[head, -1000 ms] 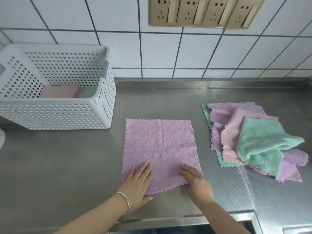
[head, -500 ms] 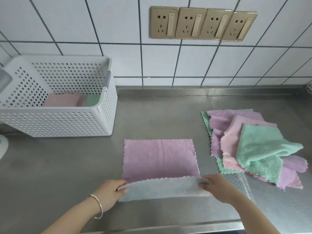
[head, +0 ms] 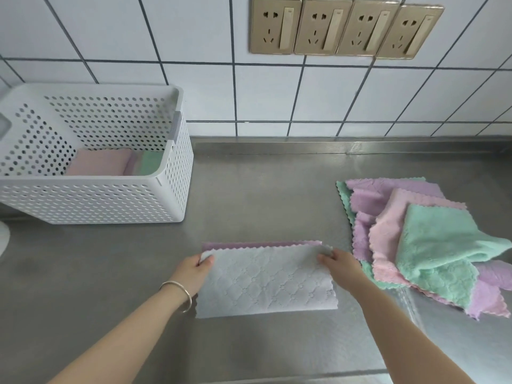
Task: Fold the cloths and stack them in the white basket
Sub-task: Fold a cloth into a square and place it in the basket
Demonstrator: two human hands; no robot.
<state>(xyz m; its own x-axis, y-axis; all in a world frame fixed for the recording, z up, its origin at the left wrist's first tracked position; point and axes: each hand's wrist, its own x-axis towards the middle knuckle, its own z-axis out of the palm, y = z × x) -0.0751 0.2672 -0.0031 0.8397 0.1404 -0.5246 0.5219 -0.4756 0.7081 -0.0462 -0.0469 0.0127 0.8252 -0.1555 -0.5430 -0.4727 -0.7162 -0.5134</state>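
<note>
A purple cloth [head: 266, 281] lies folded in half on the steel counter, its pale quilted underside facing up and a thin purple strip showing along the far edge. My left hand [head: 194, 273] pinches the folded layer's far left corner. My right hand [head: 339, 266] pinches its far right corner. The white perforated basket [head: 91, 200] stands at the back left and holds folded pink and green cloths [head: 110, 163]. A loose pile of unfolded cloths [head: 432, 245], purple, pink and green, lies to the right of my right hand.
The steel counter [head: 263, 195] runs back to a tiled wall with a row of gold sockets [head: 346, 29]. A white object's edge [head: 3, 239] shows at the far left. The counter's front edge runs just below my forearms.
The cloth lay flat under both palms. I gripped its near edge and carried it away from me, laying it over the far edge, so the cloth is now folded in half.
</note>
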